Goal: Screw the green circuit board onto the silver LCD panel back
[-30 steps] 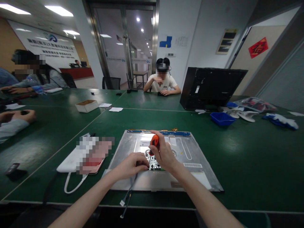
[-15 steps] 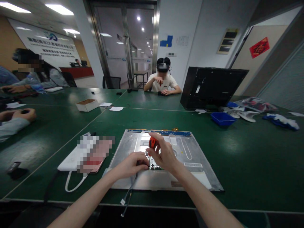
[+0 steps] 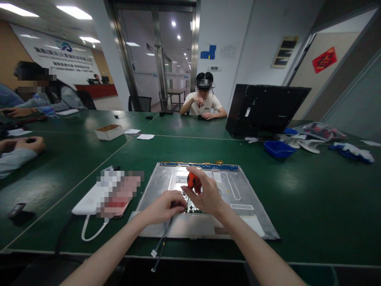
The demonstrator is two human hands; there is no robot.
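Observation:
My right hand [image 3: 205, 192] is closed on a screwdriver [image 3: 193, 180] with a red and black handle, its index finger reaching over the top and its thumb held out lower down. The thin shaft points down at a small green circuit board [image 3: 195, 209]. Beside the shaft's lower end, the fingers of my left hand [image 3: 166, 204] are pinched together at the board's left part; what they hold is hidden. Both hands are over a flat silver display panel [image 3: 247, 198] lying on the green table. Thin cables [image 3: 162, 242] with white plugs hang past the panel's front edge.
Left of the panel lie a white power bank [image 3: 89, 198] with a white cable and a pink phone [image 3: 126, 198]. A black monitor [image 3: 268, 107], a blue tray [image 3: 279, 149] and gloves [image 3: 353, 153] are at the right. Co-workers [image 3: 204, 101] sit across and at the left.
The screwdriver handle has turned and shifted slightly right in my right hand, whose thumb has moved away from it. My left hand stays in place.

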